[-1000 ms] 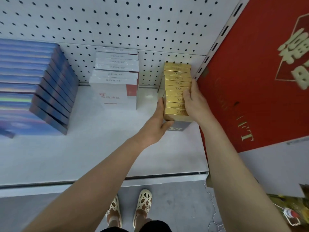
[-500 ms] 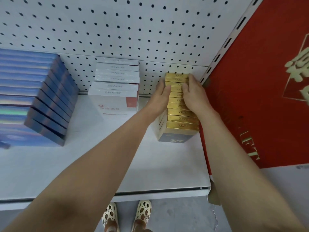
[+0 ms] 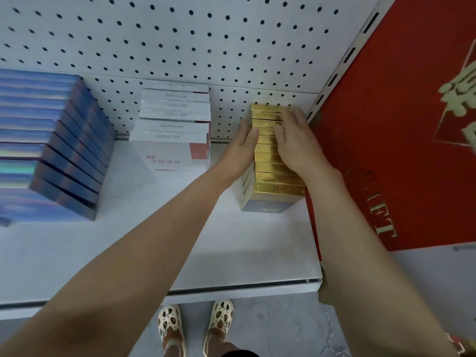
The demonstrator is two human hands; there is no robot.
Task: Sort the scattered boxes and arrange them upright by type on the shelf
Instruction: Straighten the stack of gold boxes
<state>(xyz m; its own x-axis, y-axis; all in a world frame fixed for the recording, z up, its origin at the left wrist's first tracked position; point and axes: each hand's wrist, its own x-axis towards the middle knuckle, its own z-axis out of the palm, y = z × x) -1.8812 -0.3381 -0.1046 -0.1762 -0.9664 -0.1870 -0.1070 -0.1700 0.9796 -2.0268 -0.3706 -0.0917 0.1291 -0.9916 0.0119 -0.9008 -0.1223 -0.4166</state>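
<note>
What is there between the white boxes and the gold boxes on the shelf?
In the head view, the left hand lies between the white boxes and the gold boxes, flat against the gold row's side; under it is bare shelf.

Upright rows on the shelf (image 3: pixel 231 243): blue boxes (image 3: pixel 51 140), white boxes (image 3: pixel 172 124), gold boxes (image 3: pixel 270 163).

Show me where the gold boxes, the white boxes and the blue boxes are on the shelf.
gold boxes (image 3: pixel 275 173): head view, top edge of a box near the row's front.
white boxes (image 3: pixel 175 105): head view, top edge of a middle box.
blue boxes (image 3: pixel 74 161): head view, side face of the row.
</note>
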